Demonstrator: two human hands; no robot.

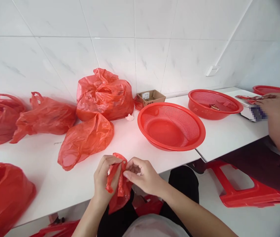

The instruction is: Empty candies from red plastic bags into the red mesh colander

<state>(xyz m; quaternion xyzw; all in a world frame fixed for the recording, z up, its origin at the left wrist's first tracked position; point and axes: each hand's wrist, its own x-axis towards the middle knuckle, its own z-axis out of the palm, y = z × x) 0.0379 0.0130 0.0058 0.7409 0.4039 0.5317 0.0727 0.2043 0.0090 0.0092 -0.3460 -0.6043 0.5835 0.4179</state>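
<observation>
My left hand [106,177] and right hand [142,176] are close together, both pinching a scrunched red bag [121,199] above my lap [183,184], so I seem partway, with its top not opened out and fat bags [105,102] sitting on the surface [127,141].

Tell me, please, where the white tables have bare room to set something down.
Left table: between the lower-left bag and the flatter bag; also a narrower patch between that bag and the nearer basket.
Right table: in front of the farther basket.
Crowded: back left, among bags; fingers and held bag hide some front edge.
</observation>
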